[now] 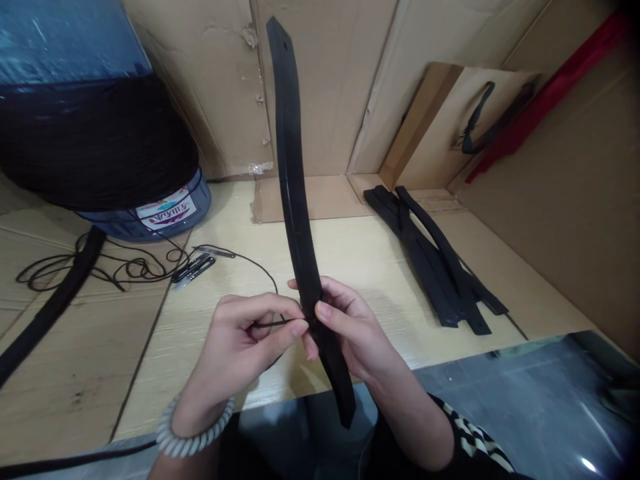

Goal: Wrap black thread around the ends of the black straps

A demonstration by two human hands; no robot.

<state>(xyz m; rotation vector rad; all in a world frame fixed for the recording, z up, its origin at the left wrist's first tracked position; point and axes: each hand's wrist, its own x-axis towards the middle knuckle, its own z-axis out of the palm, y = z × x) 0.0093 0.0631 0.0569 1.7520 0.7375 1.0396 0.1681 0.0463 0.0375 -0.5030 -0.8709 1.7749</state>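
Note:
My right hand (347,327) grips a long black strap (295,180) near its lower part and holds it upright; its top end has a small hole and reaches up in front of the cardboard wall. My left hand (250,333) pinches a thin black cord (273,323) right against the strap's edge, thumb and forefinger closed. A coiled white band sits on my left wrist (193,433). The cord trails back over the wooden tabletop (350,253) toward the left.
A pile of similar black straps (433,263) lies at the right. Small black snips (193,272) and loose cord loops (100,267) lie at the left, by a big spool of black cord (95,143). Cardboard walls (340,87) enclose the back and right.

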